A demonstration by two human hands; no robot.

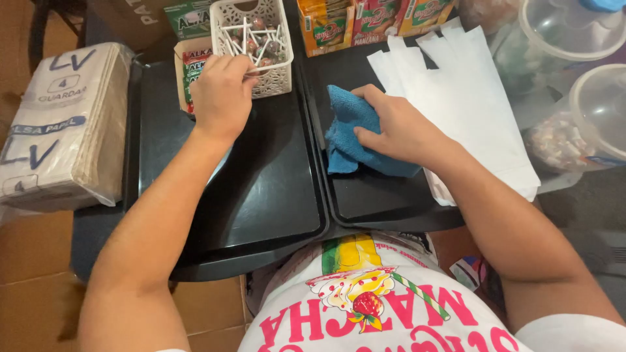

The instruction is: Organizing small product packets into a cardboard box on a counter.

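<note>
Right hand (398, 133) is pressing a crumpled blue cloth (349, 130) onto the right black tray (385, 202), fingers curled over it. Left hand (222, 98) is pinching a lollipop stick in the white basket (274, 72), fingers nearly closed.

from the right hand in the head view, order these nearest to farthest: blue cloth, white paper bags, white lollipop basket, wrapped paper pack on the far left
1. blue cloth: under the right hand, on the right black tray.
2. white paper bags: just beside the hand, on its right.
3. white lollipop basket: up and to the left, by the left hand.
4. wrapped paper pack: far left edge.
</note>
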